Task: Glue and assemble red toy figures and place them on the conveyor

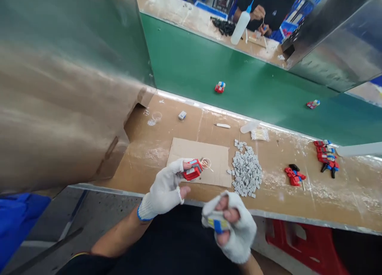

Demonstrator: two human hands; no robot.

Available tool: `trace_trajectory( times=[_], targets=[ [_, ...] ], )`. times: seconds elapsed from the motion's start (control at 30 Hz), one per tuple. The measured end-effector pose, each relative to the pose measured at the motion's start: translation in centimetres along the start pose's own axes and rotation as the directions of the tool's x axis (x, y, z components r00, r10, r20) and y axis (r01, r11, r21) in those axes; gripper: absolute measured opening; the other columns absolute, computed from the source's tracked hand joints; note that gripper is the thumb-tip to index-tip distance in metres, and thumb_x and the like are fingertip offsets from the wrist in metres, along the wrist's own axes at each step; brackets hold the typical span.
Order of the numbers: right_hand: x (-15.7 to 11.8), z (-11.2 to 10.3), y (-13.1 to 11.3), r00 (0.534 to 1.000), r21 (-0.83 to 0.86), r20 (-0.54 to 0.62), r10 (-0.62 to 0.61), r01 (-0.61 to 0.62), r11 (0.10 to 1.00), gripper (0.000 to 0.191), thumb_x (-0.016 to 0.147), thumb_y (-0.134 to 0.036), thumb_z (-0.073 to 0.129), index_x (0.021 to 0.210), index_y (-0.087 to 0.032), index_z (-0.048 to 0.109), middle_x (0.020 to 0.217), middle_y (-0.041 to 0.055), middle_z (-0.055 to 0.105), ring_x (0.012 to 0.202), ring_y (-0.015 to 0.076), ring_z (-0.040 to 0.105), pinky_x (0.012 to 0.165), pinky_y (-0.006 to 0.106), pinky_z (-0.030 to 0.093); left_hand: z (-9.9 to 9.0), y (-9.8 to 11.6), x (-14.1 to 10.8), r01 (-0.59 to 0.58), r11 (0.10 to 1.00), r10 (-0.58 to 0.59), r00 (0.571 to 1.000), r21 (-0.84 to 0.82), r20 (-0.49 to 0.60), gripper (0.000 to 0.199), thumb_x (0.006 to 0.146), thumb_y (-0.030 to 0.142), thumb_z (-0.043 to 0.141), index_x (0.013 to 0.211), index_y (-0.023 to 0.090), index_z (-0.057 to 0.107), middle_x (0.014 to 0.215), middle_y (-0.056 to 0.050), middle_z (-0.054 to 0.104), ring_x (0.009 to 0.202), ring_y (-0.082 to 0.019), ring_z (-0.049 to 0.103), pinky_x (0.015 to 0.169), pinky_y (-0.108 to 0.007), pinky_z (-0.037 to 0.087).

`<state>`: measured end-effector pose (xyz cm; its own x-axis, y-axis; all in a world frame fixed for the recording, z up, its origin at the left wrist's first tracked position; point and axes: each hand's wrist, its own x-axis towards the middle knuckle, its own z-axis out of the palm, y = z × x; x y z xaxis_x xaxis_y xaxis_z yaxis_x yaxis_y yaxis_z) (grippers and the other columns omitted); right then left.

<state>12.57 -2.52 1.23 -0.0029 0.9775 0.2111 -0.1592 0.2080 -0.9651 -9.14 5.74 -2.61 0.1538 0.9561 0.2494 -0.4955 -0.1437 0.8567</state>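
Observation:
My left hand [165,187], in a white fingertip-less glove, grips a red and grey toy part [192,170] above a flat cardboard sheet [179,150]. Lower right, in front of my body, my gloved right hand [238,231] is closed on a toy part with blue and yellow faces [218,224]; motion blurs it, and fingers cover some of it. Below the red part's right side, a small round clear dish [206,163] with a thin white stick sits on the cardboard. Many small grey plastic pieces [247,169] lie heaped beside the sheet.
Behind the cardboard are a white-handled knife [222,125], a bag of cotton swabs [259,134] and a lone grey part [182,115]. Red-blue toy assemblies [326,152] stand at right. A green conveyor belt [185,56] carries toys. Metal panels flank the bench; a co-worker's hands [259,13] show opposite.

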Motion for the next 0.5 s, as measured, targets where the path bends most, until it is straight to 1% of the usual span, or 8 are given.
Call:
trace_trajectory(
  times=[0.03, 0.07, 0.1, 0.17, 0.23, 0.33, 0.43, 0.5],
  targets=[
    [0.1, 1.0, 0.9, 1.0, 0.015, -0.014, -0.013, 0.013, 1.0, 0.03, 0.102, -0.051, 0.095, 0.127, -0.04, 0.083, 0.107, 0.007, 0.077, 0.085, 0.0258, 0.083, 0.062, 0.04, 0.074, 0.2, 0.2, -0.8, -0.019, 1.0, 0.019, 1.0, -0.001, 0.024, 0.059, 0.099, 0.031, 0.102, 0.154, 0.034, 0.081, 0.157, -0.012, 0.084, 0.143, -0.031, 0.085, 0.123, -0.039, 0.07],
    [0.4, 1.9, 1.6, 0.997, 0.032, -0.055, -0.049, 0.051, 0.998, 0.028, 0.105, -0.049, 0.092, 0.13, -0.038, 0.082, 0.107, 0.0069, 0.079, 0.086, 0.0253, 0.084, 0.066, 0.039, 0.075, 0.2, 0.5, -1.5, -0.035, 0.999, 0.035, 0.998, 0.009, 0.048, 0.066, 0.098, 0.036, 0.104, 0.159, 0.034, 0.079, 0.161, -0.013, 0.081, 0.147, -0.032, 0.082, 0.127, -0.04, 0.068],
    [0.7, 2.5, 2.1, 0.995, 0.033, -0.088, -0.045, 0.048, 0.998, 0.025, 0.108, -0.049, 0.089, 0.129, -0.037, 0.082, 0.107, 0.0061, 0.08, 0.09, 0.0251, 0.085, 0.071, 0.04, 0.077, 0.2, 0.7, -2.2, -0.044, 0.998, 0.042, 0.997, 0.035, 0.069, 0.073, 0.095, 0.041, 0.105, 0.162, 0.033, 0.077, 0.164, -0.015, 0.078, 0.151, -0.034, 0.08, 0.129, -0.042, 0.066],
    [1.1, 3.2, 2.9, 0.993, 0.013, -0.114, -0.031, 0.033, 0.999, 0.024, 0.108, -0.053, 0.088, 0.124, -0.035, 0.082, 0.104, 0.0036, 0.08, 0.09, 0.0224, 0.085, 0.075, 0.036, 0.076, 0.1, 0.9, -3.3, -0.056, 0.99, 0.044, 0.995, 0.128, 0.095, 0.081, 0.093, 0.046, 0.107, 0.166, 0.032, 0.074, 0.167, -0.017, 0.076, 0.156, -0.038, 0.076, 0.134, -0.047, 0.063],
    [1.2, 3.2, 3.2, 0.993, -0.047, -0.107, -0.043, 0.039, 0.998, 0.022, 0.108, -0.052, 0.088, 0.116, -0.033, 0.082, 0.099, 0.0012, 0.077, 0.086, 0.0191, 0.081, 0.075, 0.032, 0.073, 0.0, 0.8, -4.1, -0.089, 0.97, 0.063, 0.991, 0.228, 0.118, 0.087, 0.092, 0.048, 0.108, 0.169, 0.031, 0.071, 0.168, -0.019, 0.075, 0.159, -0.041, 0.073, 0.135, -0.051, 0.061],
    [0.9, 2.8, 3.4, 0.997, -0.13, -0.049, -0.055, 0.048, 0.99, 0.02, 0.111, -0.05, 0.084, 0.11, -0.03, 0.081, 0.095, 0.0009, 0.076, 0.083, 0.019, 0.08, 0.073, 0.03, 0.07, 0.1, 0.4, -4.8, -0.152, 0.937, 0.111, 0.983, 0.313, 0.144, 0.088, 0.096, 0.048, 0.104, 0.173, 0.034, 0.067, 0.169, -0.02, 0.074, 0.155, -0.042, 0.075, 0.131, -0.054, 0.065],
    [0.6, 2.4, 3.4, 0.999, -0.133, -0.011, -0.036, 0.034, 0.991, 0.02, 0.113, -0.05, 0.081, 0.112, -0.03, 0.079, 0.097, 0.0017, 0.077, 0.084, 0.0201, 0.081, 0.071, 0.031, 0.069, 0.4, 0.1, -4.7, -0.193, 0.907, 0.144, 0.977, 0.374, 0.155, 0.082, 0.101, 0.043, 0.1, 0.175, 0.036, 0.064, 0.169, -0.018, 0.074, 0.153, -0.039, 0.077, 0.127, -0.052, 0.068],
    [0.6, 2.3, 3.5, 0.999, -0.135, -0.009, -0.045, 0.043, 0.99, 0.018, 0.115, -0.049, 0.079, 0.114, -0.031, 0.079, 0.098, 0.0016, 0.078, 0.085, 0.0199, 0.08, 0.072, 0.031, 0.068, 0.4, 0.2, -4.4, -0.219, 0.887, 0.157, 0.971, 0.407, 0.178, 0.083, 0.102, 0.038, 0.099, 0.176, 0.037, 0.063, 0.167, -0.017, 0.076, 0.152, -0.038, 0.078, 0.125, -0.049, 0.069]
  ],
)
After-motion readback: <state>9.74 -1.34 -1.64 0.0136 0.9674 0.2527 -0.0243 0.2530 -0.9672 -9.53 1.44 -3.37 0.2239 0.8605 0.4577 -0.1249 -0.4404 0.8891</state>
